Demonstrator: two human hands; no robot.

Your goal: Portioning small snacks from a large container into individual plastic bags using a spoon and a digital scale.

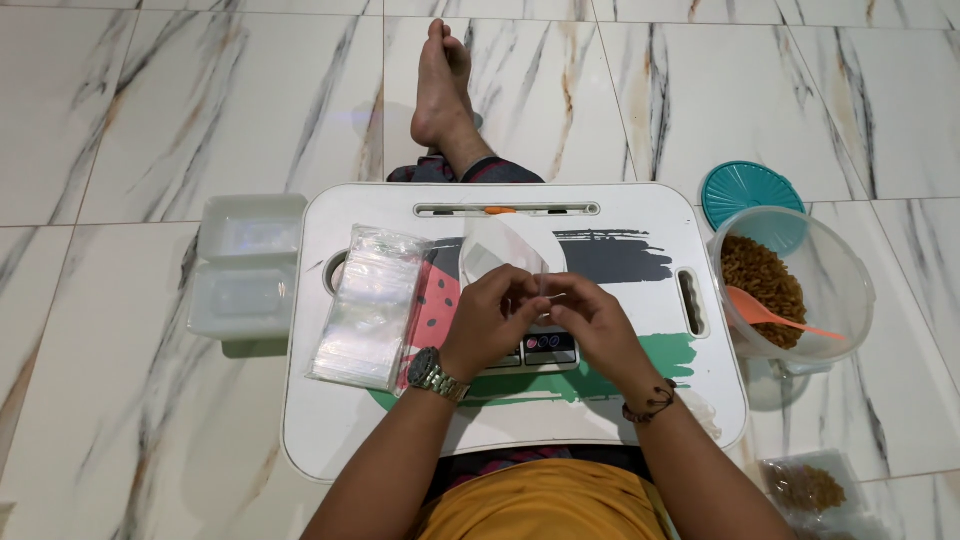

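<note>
My left hand (pixel 492 318) and my right hand (pixel 590 320) meet over the middle of a white lap table (pixel 330 430). Both pinch the lower edge of a small clear plastic bag (pixel 505 250), which stands up beyond my fingers. Under my hands sits a small digital scale (pixel 548 348), mostly hidden by them. A stack of clear plastic bags (pixel 368 305) lies on the table to the left of my left hand. I wear a metal watch on the left wrist and a dark bracelet on the right.
A clear tub (pixel 835 285) of brown bits with an orange spoon (pixel 775 315) stands on the floor at right, its teal lid (pixel 745 190) behind. Two white trays (pixel 250 265) sit left of the table. A filled small bag (pixel 808 490) lies bottom right. My bare foot (pixel 443 85) stretches ahead.
</note>
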